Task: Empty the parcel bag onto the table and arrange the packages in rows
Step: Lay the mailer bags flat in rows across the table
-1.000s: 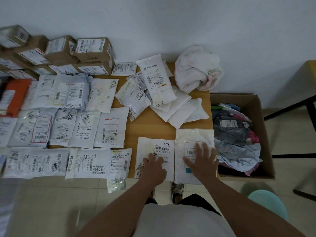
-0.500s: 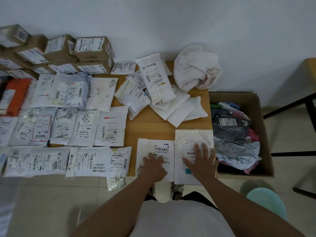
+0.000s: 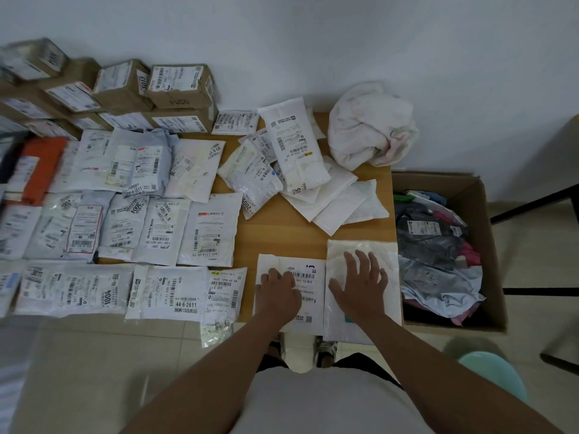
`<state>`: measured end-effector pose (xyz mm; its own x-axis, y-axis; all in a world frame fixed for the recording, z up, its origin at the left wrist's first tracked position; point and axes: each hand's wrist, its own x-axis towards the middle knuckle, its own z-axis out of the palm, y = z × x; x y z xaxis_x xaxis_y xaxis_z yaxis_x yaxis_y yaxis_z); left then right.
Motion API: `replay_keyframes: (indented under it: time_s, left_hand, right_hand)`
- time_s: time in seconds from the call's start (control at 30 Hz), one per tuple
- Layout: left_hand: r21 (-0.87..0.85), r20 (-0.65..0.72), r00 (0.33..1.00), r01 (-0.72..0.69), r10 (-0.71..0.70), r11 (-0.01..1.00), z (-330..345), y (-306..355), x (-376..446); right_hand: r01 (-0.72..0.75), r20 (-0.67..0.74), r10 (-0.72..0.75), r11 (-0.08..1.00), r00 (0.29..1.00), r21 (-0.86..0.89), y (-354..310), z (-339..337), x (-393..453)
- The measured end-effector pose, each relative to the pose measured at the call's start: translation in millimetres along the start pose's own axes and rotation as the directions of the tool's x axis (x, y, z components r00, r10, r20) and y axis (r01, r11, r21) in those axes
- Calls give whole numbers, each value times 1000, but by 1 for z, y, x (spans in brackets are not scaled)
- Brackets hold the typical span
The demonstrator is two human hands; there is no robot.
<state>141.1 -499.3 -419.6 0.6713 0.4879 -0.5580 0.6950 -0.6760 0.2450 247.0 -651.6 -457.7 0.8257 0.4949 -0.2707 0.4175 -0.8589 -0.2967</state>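
Two flat packages lie side by side at the table's (image 3: 282, 236) near right corner — the left hand (image 3: 277, 292) rests on the labelled package (image 3: 308, 296) and the right hand (image 3: 360, 280) lies spread on the plain package (image 3: 385, 267) just right of it. Left of these run rows of packages (image 3: 125, 233), with stacked boxes (image 3: 131, 92) behind them against the wall. Behind the two hands lies a loose pile of packages (image 3: 294, 170), a crumpled bag (image 3: 369, 126) at the far right corner — and an open carton (image 3: 488, 214) holding more parcels stands on the floor right of the table.

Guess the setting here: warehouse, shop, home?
Probably a small parcel pickup point or home sorting room, not a warehouse: labelled mailers in rows on a wooden table against a plain wall, stacked cartons, and a floor box of more bags.
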Motion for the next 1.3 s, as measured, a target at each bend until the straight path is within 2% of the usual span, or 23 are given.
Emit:
replay_keyframes:
  time_s: [0.1, 0.2, 0.27, 0.33, 0.37, 0.4, 0.43, 0.47, 0.5, 0.53, 0.57, 0.6, 0.63, 0.7, 0.77, 0.9, 0.97, 1.0, 1.03, 1.1, 1.17, 1.23, 1.3]
  left_hand:
    - [-71, -52, 999, -13, 9, 997, -7, -3, 8]
    - [-158, -49, 999, -26, 18, 987, -23, 0, 28]
    - [-285, -16, 1000, 0, -5, 958, -40, 8, 46]
    - [-449, 40, 998, 61, -48, 891, -58, 18, 65]
    - [-540, 70, 996, 85, -56, 838, -65, 24, 71]
    - [-626, 98, 994, 106, -57, 773, -72, 31, 80]
    - [-696, 111, 993, 115, -52, 709, -79, 39, 86]
    - [-749, 125, 991, 130, -54, 650, -85, 46, 92]
    - [-799, 151, 987, 155, -56, 581, -90, 51, 95]
    - [-854, 201, 978, 199, -47, 480, -94, 55, 97]
    - [-891, 285, 958, 274, -24, 363, -99, 59, 95]
    - [-893, 364, 931, 345, 14, 289, -101, 60, 93]
    - [-878, 410, 911, 379, 50, 292, -99, 59, 94]
    - [-800, 437, 896, 343, 86, 493, -92, 52, 90]
    - [-743, 435, 895, 292, 103, 602, -78, 39, 93]
    - [-774, 410, 910, 307, 69, 553, -79, 12, 90]
    - [-780, 361, 930, 343, -72, 523, -81, -4, 93]
    - [-787, 348, 929, 365, -130, 498, -82, -12, 93]
    - [-799, 336, 927, 376, -169, 470, -83, -17, 93]
    - [-811, 269, 940, 338, -209, 477, -80, -29, 92]
    - [-712, 144, 953, 288, -268, 640, -76, -35, 94]
    - [-442, -26, 953, 260, -302, 858, -71, -39, 95]
    - [-153, -254, 948, 157, -193, 976, -66, -38, 90]
  right_hand:
    - [22, -35, -19, 995, 999, 94, -16, -12, 12]
    - [-23, 35, 11, 928, 999, 371, -31, -30, 45]
    - [-137, 132, 76, 820, 988, 555, -42, -38, 74]
    - [-351, 267, 228, 614, 936, 707, -54, -45, 101]
    - [-443, 344, 281, 501, 896, 744, -60, -48, 109]
    - [-477, 370, 305, 471, 877, 742, -66, -50, 115]
    - [-432, 314, 302, 543, 900, 720, -71, -52, 116]
    - [-288, 158, 245, 714, 957, 638, -73, -55, 113]
    - [-51, -33, 75, 877, 997, 478, -76, -55, 107]
    - [199, -173, -155, 941, 973, 273, -77, -52, 98]
    - [376, -206, -347, 918, 915, 124, -76, -46, 89]
    - [487, -174, -474, 873, 863, 35, -74, -42, 79]
    - [560, -122, -561, 827, 819, -45, -72, -36, 70]
    - [632, 6, -641, 755, 767, -174, -71, -30, 57]
    - [671, 59, -677, 708, 733, -219, -72, -26, 52]
    - [781, 16, -782, 621, 623, -64, -74, -18, 54]
    - [808, -58, -806, 589, 589, 13, -73, -19, 58]
    - [779, -104, -773, 626, 626, 40, -71, -23, 62]
    - [711, -160, -697, 701, 699, 58, -68, -26, 68]
    - [470, -262, -452, 883, 853, 6, -60, -32, 87]
    - [272, -242, -298, 953, 923, -135, -51, -34, 109]
    - [262, -105, -297, 929, 949, -262, -45, -28, 126]
    - [301, 28, -309, 896, 951, -326, -46, -21, 138]
